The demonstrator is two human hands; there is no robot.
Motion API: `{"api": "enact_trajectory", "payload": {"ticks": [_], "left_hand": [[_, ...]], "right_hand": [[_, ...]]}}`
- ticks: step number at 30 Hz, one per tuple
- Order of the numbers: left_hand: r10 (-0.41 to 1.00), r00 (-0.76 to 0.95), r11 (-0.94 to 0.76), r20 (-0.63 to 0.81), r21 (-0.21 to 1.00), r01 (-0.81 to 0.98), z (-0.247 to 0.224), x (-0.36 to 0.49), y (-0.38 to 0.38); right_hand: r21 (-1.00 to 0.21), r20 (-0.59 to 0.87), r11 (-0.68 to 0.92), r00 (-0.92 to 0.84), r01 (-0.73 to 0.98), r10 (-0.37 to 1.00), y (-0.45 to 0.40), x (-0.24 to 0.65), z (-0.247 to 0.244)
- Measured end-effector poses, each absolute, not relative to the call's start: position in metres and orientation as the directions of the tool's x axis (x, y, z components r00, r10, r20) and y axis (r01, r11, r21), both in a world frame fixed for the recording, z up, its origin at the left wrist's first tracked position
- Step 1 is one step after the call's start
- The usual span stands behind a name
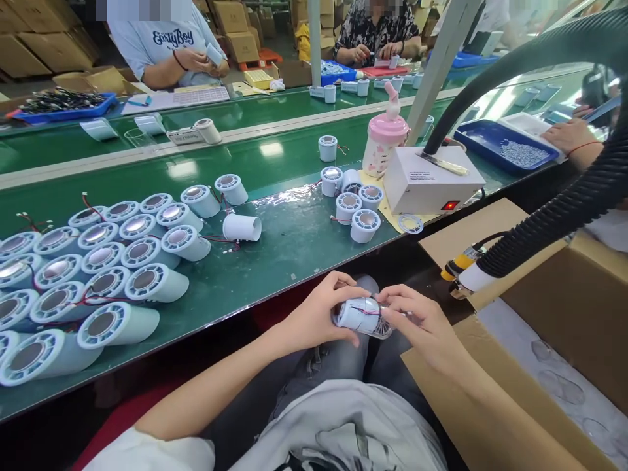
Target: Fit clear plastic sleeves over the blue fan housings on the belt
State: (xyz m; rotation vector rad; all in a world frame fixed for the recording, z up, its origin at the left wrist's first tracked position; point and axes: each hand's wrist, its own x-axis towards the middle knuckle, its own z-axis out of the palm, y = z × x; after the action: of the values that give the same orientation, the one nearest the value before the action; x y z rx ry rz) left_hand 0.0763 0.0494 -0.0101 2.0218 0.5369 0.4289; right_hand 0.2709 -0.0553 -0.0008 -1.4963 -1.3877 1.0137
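Above my lap, my left hand (pixel 330 314) is wrapped round a light-blue cylindrical motor housing (pixel 357 314) lying on its side. Red and black wires run along its wall. At its right end sits a clear ribbed cap (pixel 383 327), which the fingers of my right hand (pixel 409 314) grip by the edge. Whether the cap is fully seated I cannot tell. On the green bench to the left stand many similar housings (pixel 146 281) with silver discs on top. One white housing (pixel 242 227) lies on its side, and a small group of housings (pixel 366 226) is ahead of me.
A white box with a lit red switch (pixel 432 180) stands beside a pink-lidded cup (pixel 385 140). A black corrugated hose (pixel 549 203) arches over an open carton (pixel 579 314) at the right. A metal post (pixel 436 72) rises near the cup. Co-workers sit across the belt.
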Motion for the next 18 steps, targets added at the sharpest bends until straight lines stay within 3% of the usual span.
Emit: {"api": "enact_trajectory", "payload": {"ticks": [4,6,11,13,18], "left_hand": [[0.452,0.892,-0.236,-0.015,0.962,0.136,-0.016,0.078,0.045],[0.472,0.877,-0.082,-0.084,0.987,0.138,-0.014,0.078,0.042],[0.501,0.831,0.239,-0.242,0.961,0.136,-0.008,0.076,0.037],[0.482,0.846,0.204,-0.229,0.968,0.146,-0.005,0.075,0.036],[0.492,0.869,-0.053,-0.049,0.995,0.086,0.002,0.071,0.035]], "right_hand": [[-0.991,-0.112,-0.121,0.144,0.053,0.983,-0.055,0.277,-0.007],[-0.993,-0.111,-0.114,0.1,0.021,0.989,-0.057,0.281,-0.007],[-0.883,0.182,0.174,-0.023,0.437,0.983,-0.068,0.281,-0.008],[-0.87,0.206,0.199,-0.033,0.452,0.978,-0.073,0.28,-0.009],[-0.962,0.105,0.117,-0.061,0.248,0.993,-0.078,0.283,-0.01]]}}
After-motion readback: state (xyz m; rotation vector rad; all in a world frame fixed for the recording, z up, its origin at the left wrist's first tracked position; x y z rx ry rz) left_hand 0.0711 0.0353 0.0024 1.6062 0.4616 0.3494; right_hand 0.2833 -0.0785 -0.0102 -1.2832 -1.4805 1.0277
